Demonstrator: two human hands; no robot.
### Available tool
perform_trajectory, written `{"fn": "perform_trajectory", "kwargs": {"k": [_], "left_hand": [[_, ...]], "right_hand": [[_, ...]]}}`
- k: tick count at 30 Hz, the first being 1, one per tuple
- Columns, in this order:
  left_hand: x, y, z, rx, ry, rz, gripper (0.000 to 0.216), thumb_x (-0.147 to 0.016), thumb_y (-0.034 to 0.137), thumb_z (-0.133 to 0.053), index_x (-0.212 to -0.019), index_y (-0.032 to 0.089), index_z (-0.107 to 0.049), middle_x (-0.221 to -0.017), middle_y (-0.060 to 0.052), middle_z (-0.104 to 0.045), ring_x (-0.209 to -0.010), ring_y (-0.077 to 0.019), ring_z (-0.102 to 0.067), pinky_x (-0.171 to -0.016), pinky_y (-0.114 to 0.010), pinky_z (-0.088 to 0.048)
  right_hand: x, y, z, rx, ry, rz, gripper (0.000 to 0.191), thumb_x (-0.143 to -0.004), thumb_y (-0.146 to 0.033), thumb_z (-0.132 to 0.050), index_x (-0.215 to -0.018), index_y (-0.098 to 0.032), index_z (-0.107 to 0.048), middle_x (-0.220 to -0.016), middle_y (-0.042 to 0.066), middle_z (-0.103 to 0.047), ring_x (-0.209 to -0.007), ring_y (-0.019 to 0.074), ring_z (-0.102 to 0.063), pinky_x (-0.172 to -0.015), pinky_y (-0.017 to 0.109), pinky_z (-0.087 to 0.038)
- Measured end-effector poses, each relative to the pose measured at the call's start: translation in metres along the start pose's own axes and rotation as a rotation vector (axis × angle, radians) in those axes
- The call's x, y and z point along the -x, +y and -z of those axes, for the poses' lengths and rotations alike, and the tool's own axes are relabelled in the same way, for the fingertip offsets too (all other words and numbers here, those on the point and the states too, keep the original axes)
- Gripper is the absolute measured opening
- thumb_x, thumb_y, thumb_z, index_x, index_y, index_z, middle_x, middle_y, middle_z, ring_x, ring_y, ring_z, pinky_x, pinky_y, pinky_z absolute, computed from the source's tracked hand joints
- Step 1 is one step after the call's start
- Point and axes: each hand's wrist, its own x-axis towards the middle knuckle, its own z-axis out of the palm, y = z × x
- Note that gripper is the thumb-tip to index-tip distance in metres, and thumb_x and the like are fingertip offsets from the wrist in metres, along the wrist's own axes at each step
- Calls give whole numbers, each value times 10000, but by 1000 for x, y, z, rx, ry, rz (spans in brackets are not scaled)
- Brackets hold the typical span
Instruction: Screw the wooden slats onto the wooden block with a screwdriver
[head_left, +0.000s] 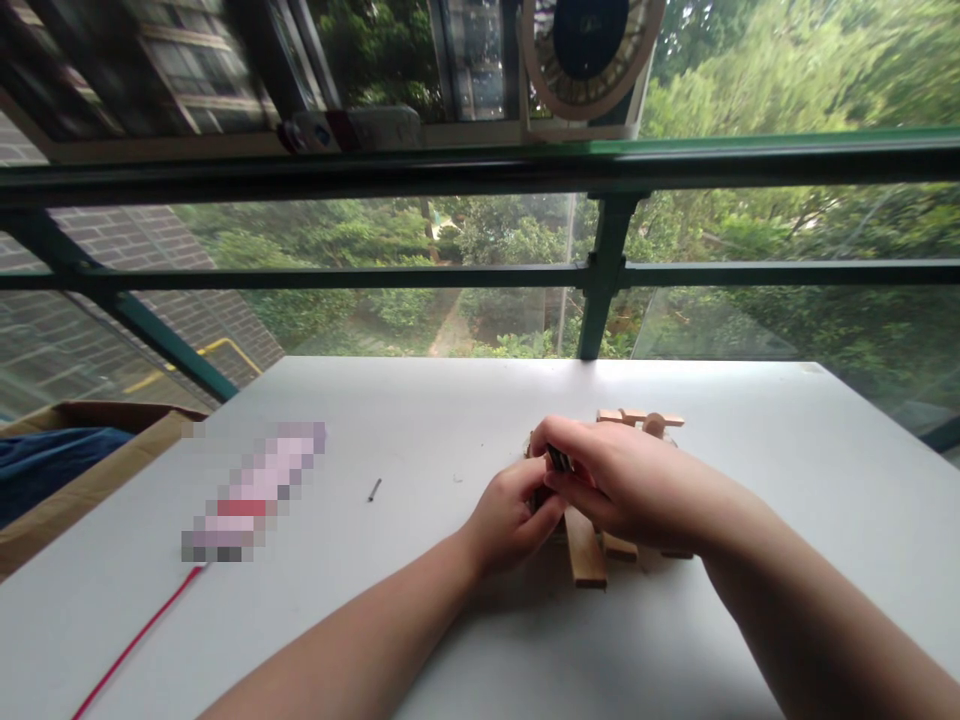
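Note:
A wooden model (585,550) made of light brown slats lies on the white table, mostly covered by my hands. More of its slats and a round wooden piece (655,425) show behind my right wrist. My left hand (517,508) is closed at the model's left side, fingers curled around it. From above, my right hand (600,462) pinches a small dark piece (559,458) between thumb and fingers, close against the left fingertips. The kind of piece and where it meets the wood are hidden.
A dark screw or nail (375,490) lies left of my hands. Farther left is a blurred-out pinkish object (274,475) with a red cord (139,640). A cardboard box (105,480) with blue cloth stands beside the table (420,400). Behind runs a green railing (480,172) with a fan (592,50).

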Motion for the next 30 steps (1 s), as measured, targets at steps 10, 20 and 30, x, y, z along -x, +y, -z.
{"fn": "perform_trajectory", "kwargs": {"k": [10,20,30], "left_hand": [[0,-1,0,-8,0,16,159,-859,285,-508,-845,141,-573,-831,-53,-619,-771,-169,-554,-697,-275,-447],[0,0,0,6,0,8,175,-861,304,-504,-862,145,-577,-832,-52,-614,-770,-171,-550,-695,-278,-449],[0,1,0,13,3,6,175,-864,296,-508,-868,141,-588,-836,-50,-621,-770,-164,-553,-697,-273,-450]], "right_hand": [[1,-2,1,8,1,-2,131,-885,-242,-464,-1004,-223,-516,-814,8,-622,-724,150,-545,-598,252,-306],[1,-2,1,7,-2,4,126,-880,-235,-461,-995,-219,-511,-801,12,-612,-708,150,-533,-595,253,-304],[1,-2,0,-1,-3,-1,134,-878,-236,-465,-1003,-222,-511,-800,10,-608,-705,147,-527,-590,249,-298]]}}
